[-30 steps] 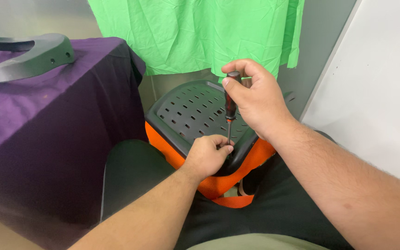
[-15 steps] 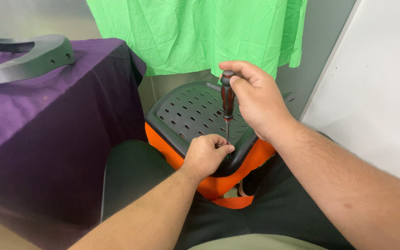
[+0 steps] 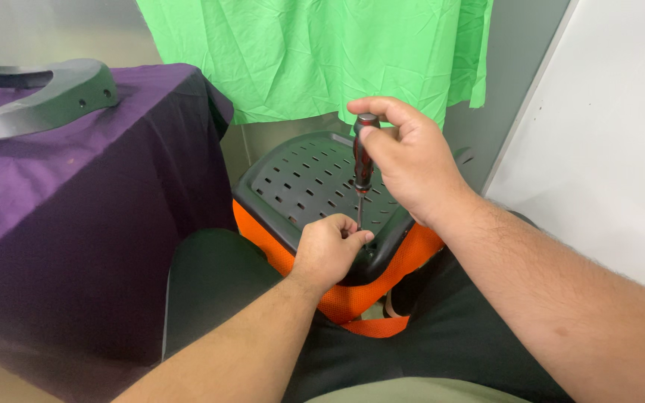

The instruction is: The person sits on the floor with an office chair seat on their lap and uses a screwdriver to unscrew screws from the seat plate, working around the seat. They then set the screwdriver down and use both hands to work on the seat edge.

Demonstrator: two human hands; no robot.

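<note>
The right hand (image 3: 404, 160) wraps the red-and-black handle of a screwdriver (image 3: 362, 160), its grip pressed together round it and the tool held upright. Below that grip, the left hand (image 3: 328, 250) pinches its fingertips together at the shaft's lower end — what they pinch is hidden. Both sit on the near edge of a slotted dark grey panel (image 3: 300, 179) — orange mesh (image 3: 352, 295) beneath.

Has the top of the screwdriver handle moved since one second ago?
Yes. The screwdriver handle top has shifted slightly left against the slotted grey panel, in the right hand.
</note>
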